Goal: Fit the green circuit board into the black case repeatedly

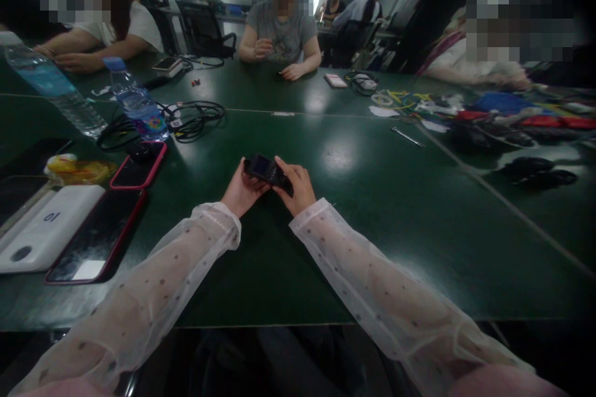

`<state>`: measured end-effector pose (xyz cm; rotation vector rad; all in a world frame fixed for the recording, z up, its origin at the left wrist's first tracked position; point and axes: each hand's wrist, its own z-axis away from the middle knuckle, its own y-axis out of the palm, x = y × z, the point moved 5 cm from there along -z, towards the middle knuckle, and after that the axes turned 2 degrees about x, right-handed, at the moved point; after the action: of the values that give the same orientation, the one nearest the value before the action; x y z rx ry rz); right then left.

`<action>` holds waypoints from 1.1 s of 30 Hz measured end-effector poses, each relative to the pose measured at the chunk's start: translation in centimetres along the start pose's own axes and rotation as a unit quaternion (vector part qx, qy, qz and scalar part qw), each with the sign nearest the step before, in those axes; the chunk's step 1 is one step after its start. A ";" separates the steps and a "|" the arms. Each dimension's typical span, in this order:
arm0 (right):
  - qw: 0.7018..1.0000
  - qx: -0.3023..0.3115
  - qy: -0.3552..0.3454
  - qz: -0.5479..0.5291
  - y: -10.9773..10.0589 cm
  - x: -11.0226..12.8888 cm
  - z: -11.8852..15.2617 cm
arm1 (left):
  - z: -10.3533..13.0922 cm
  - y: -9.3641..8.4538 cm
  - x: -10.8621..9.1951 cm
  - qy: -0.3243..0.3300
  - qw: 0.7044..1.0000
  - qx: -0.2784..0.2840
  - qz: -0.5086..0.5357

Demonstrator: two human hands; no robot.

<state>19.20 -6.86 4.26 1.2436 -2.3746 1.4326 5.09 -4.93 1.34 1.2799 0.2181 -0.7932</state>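
A small black device with a screen (261, 165) is held between both hands just above the green table (372, 217). My left hand (242, 191) grips its left end, fingers wrapped beneath it. Around the right end close the fingers of my right hand (298, 187), with the thumb at the near side. The screen faces up toward me. What the device is exactly is too small to tell.
At left are phones (99, 232), a white slab (51, 223), a pink-edged phone (139, 167) and two bottles (139, 102). Black cables (200, 121) lie behind. A metal tool (407, 136) and tangled wires are at right. People sit across the table.
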 end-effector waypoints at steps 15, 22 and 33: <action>0.999 0.025 -0.023 0.016 -0.2 -1.0 -0.3 | -0.2 -0.2 0.0 -0.041 0.998 0.029 -0.036; 0.997 0.058 -0.050 0.002 -0.4 -1.4 -0.7 | -0.2 0.0 -0.2 -0.066 0.994 0.075 -0.050; 0.996 0.076 -0.040 -0.033 0.2 -2.5 -0.5 | 0.0 0.0 -0.1 -0.105 0.991 0.070 -0.047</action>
<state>20.52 -4.95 3.27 1.4264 -2.2850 1.5994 5.06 -4.87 1.38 1.3144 0.0545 -1.0322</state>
